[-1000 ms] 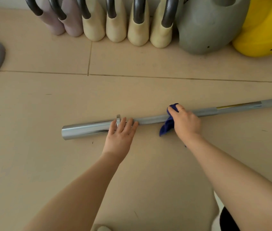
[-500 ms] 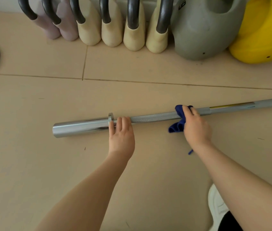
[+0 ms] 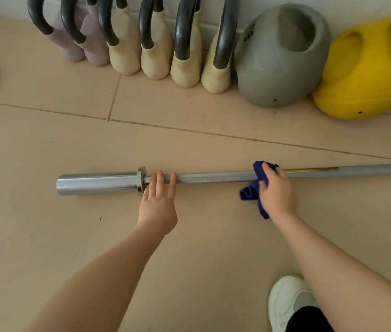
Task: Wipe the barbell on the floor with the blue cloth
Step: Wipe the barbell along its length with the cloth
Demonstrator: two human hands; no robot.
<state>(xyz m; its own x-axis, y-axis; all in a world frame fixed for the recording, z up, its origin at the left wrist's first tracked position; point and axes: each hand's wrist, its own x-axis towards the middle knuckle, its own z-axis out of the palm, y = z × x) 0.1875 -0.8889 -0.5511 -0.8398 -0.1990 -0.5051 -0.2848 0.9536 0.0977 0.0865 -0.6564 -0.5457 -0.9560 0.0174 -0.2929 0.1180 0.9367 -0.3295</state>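
Beige tile floor (image 3: 45, 236), kettlebells (image 3: 156, 56) along the wall. Barbell (image 3: 213, 177) lies flat, long axis left-right, sleeve end left; chrome sleeve, grey knurled shaft. Left hand (image 3: 158, 202) rests straight-fingered on the shaft beside the collar. Right hand (image 3: 277, 192) grips blue cloth (image 3: 252, 190) around the shaft.

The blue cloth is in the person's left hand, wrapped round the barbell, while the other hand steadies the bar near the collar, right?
Not quite: the head view shows the blue cloth in the right hand, wrapped round the barbell. The left hand is the one steadying the bar near the collar.
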